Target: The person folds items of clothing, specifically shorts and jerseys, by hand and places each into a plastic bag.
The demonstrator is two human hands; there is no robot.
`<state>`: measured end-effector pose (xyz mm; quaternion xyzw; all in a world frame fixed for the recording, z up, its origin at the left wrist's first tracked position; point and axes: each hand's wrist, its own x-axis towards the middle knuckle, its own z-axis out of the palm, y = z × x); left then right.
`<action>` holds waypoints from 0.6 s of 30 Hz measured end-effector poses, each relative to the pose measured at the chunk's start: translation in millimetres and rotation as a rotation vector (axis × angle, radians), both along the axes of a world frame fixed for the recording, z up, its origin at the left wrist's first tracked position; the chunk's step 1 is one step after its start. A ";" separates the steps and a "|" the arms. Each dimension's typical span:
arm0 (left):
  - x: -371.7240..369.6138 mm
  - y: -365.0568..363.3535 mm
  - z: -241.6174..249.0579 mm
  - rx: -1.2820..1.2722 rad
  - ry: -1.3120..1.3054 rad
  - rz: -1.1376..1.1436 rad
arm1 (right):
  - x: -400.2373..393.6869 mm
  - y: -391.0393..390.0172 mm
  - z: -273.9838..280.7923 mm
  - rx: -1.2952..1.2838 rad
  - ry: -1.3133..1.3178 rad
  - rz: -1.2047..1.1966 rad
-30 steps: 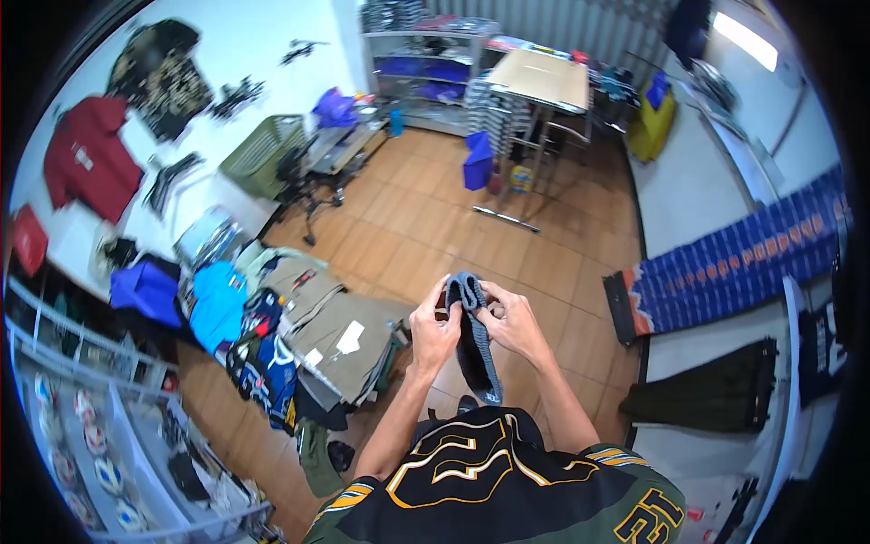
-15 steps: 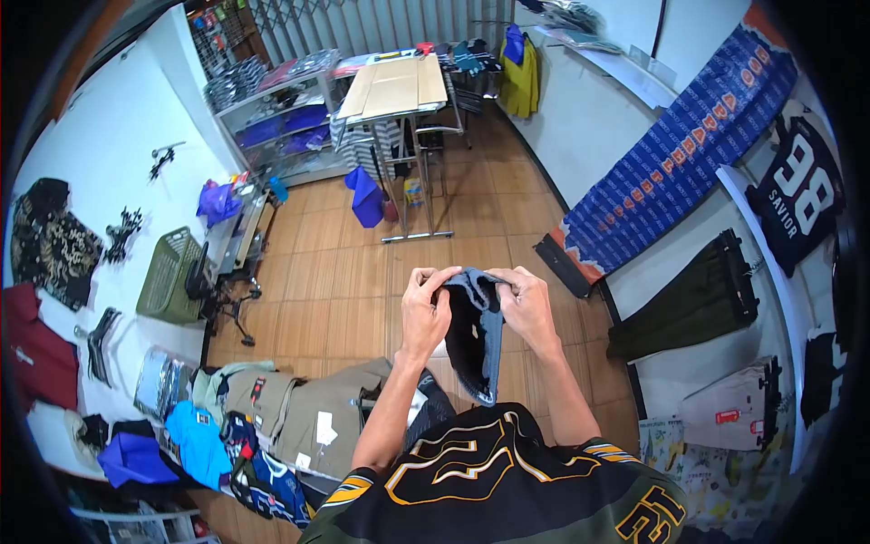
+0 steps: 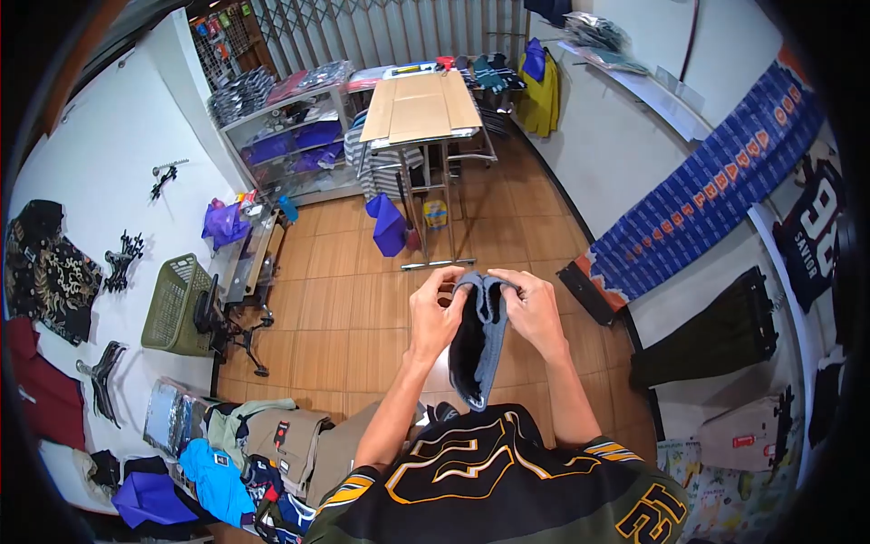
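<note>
A grey-blue denim garment with a dark inside hangs in front of my chest, its waistband-like top edge gathered and facing up. My left hand pinches that edge on the left, with thumb and fingers closed on the cloth. On the other side, my right hand grips the edge the same way. A fold of cloth dips inward between the two hands. The lower part of the garment is hidden from above, so its full shape does not show.
Piled clothes and brown trousers lie at lower left. A green basket stands by the left wall. Ahead is a cardboard-topped table on metal legs. A blue banner and hanging dark green trousers line the right.
The view has shifted, so the room appears lower and further right. Both hands keep hold of the garment, and its opening has narrowed as the top edge folds inward.
</note>
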<state>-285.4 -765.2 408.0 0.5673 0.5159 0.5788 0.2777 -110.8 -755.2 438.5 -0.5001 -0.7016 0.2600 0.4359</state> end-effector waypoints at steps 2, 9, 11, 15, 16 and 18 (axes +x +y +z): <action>-11.4 6.6 0.1 -0.016 -0.036 0.023 | -16.1 12.2 -4.2 -0.096 0.075 -0.037; -37.7 29.2 -3.5 -0.051 -0.184 0.029 | -58.6 42.1 -6.3 -0.123 0.144 -0.006; -43.1 37.2 -9.5 -0.035 -0.210 0.019 | -66.8 51.1 -10.1 -0.119 0.212 0.022; -56.0 49.1 -14.7 -0.058 -0.244 0.015 | -75.4 68.6 -9.2 -0.163 0.195 0.119; -58.4 53.8 -16.3 -0.062 -0.245 0.020 | -77.9 71.8 -4.9 -0.213 0.232 0.139; -62.8 65.7 -18.9 -0.077 -0.305 0.031 | -81.1 84.5 -2.5 -0.264 0.268 0.162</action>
